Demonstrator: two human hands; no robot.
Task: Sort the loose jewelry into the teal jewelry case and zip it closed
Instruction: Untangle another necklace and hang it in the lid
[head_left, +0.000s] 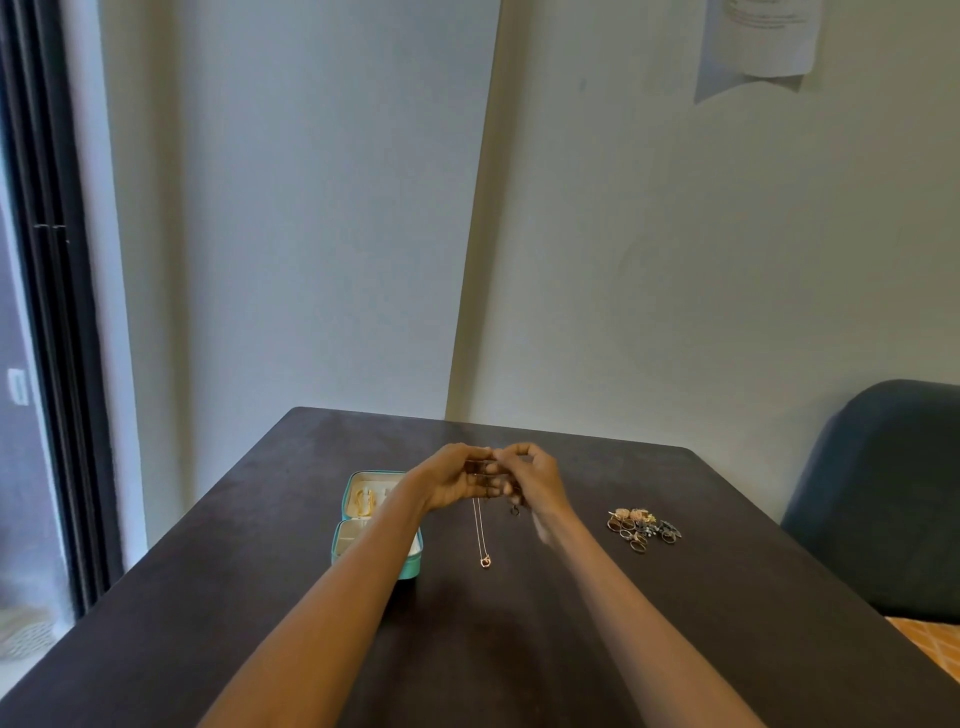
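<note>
Both hands are up over the middle of the table, fingertips meeting. The left hand (452, 480) and right hand (530, 480) have their fingers curled in toward each other, pinching the top of a thin necklace (481, 535) between them. The exact pinch point is small and a bit blurry, so I can't tell which fingers actually have the chain, only that both hands look closed on it up top.

From the grip the chain hangs straight down, with a small gold pendant (485, 561) at the bottom, just above or on the dark table (260, 597), can't say which. There's also a second small dark dangly bit (515, 510) under the right hand, too tiny to make out.

The teal jewelry case (410, 564) sits just left of the hanging chain, lying open, partly hidden behind the left forearm. Cream lining inside, and something gold (366, 501) already in the far half.

Off to the right, well apart from the hands, there's a little pile of rings and earrings (643, 527) loose on the tabletop.

Further out: a blue chair (883, 509) at the right edge, a sheet of paper (758, 41) taped to the wall, and a dark window frame (57, 312) on the left.
</note>
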